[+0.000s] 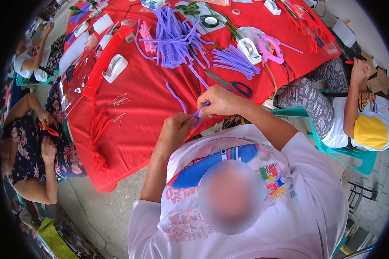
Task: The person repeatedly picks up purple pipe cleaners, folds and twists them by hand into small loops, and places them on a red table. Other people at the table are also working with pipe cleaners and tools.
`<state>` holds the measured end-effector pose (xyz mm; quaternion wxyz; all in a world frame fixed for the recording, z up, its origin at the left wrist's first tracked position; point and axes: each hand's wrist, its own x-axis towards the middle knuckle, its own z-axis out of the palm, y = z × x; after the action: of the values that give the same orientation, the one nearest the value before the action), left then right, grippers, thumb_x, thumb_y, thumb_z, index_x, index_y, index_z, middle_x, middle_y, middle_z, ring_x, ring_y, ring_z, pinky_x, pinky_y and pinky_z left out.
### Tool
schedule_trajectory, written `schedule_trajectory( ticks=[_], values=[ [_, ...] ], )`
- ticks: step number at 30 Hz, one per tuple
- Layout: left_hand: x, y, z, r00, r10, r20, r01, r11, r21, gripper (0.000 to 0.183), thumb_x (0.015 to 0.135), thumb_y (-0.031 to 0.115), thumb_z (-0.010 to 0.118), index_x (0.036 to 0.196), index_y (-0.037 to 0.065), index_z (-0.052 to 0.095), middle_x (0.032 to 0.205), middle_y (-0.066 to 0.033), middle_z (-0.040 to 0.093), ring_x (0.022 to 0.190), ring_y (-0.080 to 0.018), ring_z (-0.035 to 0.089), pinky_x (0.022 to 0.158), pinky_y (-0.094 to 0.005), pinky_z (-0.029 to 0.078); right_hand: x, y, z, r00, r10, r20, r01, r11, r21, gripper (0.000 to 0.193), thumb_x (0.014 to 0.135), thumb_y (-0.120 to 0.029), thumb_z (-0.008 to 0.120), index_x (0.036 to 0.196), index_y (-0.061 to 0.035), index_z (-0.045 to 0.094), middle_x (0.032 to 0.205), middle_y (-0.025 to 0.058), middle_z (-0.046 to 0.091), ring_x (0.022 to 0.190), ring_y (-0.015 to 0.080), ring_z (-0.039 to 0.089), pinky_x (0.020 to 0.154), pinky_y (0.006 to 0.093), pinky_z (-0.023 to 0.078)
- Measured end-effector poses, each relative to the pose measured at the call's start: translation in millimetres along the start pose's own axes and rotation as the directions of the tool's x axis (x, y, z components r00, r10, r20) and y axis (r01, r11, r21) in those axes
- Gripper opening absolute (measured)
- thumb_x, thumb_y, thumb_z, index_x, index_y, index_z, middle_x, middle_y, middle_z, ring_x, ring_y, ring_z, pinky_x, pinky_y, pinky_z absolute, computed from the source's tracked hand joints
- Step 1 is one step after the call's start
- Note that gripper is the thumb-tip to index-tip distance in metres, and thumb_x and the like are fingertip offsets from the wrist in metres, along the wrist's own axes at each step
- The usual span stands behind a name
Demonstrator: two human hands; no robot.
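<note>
While both of my hands meet at the near edge of the red cloth-covered table (147, 103), I see them pinching one short purple fuzzy pipe cleaner (199, 113) between them. My left hand (176, 129) is curled closed around the lower end of that stem, fingers folded in, and my right hand (220, 102) grips its upper end with thumb and fingertips pressed together, so neither hand is spread. The stem sits just above the table's edge, between the two hands and close to my white printed shirt. Just beyond my right hand lie the blue-handled scissors (233, 85), blades pointing left, near but not touching my knuckles. A single curved purple pipe cleaner (176, 97) rests on the cloth just beside my left hand. Farther up the table is a large loose heap of purple pipe cleaners (175, 36), and to its right a smaller bundle of the same purple stems (233, 60) beside a white tape dispenser (249, 49). Another white tape dispenser (115, 67) stands well to the left. A few thin wire pieces (119, 101) lie scattered on the cloth. Other people sit at both sides of the table.
</note>
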<state>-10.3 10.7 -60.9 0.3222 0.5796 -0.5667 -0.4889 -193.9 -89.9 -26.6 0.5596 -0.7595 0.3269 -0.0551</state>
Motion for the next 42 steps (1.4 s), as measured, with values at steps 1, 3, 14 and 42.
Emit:
schedule_trajectory(
  ticks=[1,3,14,42],
  values=[
    [0,1,0,0.999,-0.035,0.019,0.035,0.999,-0.033,0.018,0.083,0.013,0.064,0.09,-0.002,0.066,0.065,-0.0161,0.058,0.057,-0.0175,0.054,0.055,-0.0321,0.043,0,0,-1,1.0,0.006,0.004,-0.006,1.0,-0.021,0.013,0.073,-0.012,0.069,0.076,0.001,0.067,0.059,0.0104,0.062,0.053,0.0154,0.059,0.053,0.0309,0.045],
    [-1,3,-1,0.998,-0.052,0.024,0.052,0.999,-0.01,0.018,0.083,0.015,0.064,0.089,-0.002,0.066,0.063,-0.0154,0.058,0.055,-0.0148,0.052,0.053,-0.0314,0.042,1,0,-1,1.0,0.018,0.013,-0.018,0.998,-0.062,0.013,0.073,-0.012,0.069,0.076,0.001,0.067,0.057,0.0091,0.062,0.052,0.0139,0.059,0.053,0.0304,0.045],
    [-2,24,-2,0.978,-0.143,0.151,0.134,0.988,0.071,0.024,0.086,0.019,0.063,0.089,-0.005,0.064,0.063,-0.0123,0.06,0.056,-0.0115,0.057,0.053,-0.0273,0.046,1,-4,-6,0.997,0.04,0.067,-0.032,0.994,-0.105,0.013,0.072,-0.012,0.069,0.076,0.0002,0.068,0.058,0.0085,0.062,0.052,0.0138,0.059,0.053,0.0297,0.044],
    [-2,16,11,0.927,-0.123,0.354,0.238,0.922,-0.304,0.024,0.097,0.026,0.045,0.096,0.003,0.053,0.069,-0.0016,0.052,0.053,-0.0069,0.043,0.049,-0.0225,0.039,3,-4,-14,0.985,0.081,0.151,-0.077,0.997,-0.027,0.012,0.074,-0.01,0.068,0.073,0.0016,0.066,0.056,0.0058,0.059,0.05,0.0108,0.055,0.048,0.0271,0.042]
  ],
)
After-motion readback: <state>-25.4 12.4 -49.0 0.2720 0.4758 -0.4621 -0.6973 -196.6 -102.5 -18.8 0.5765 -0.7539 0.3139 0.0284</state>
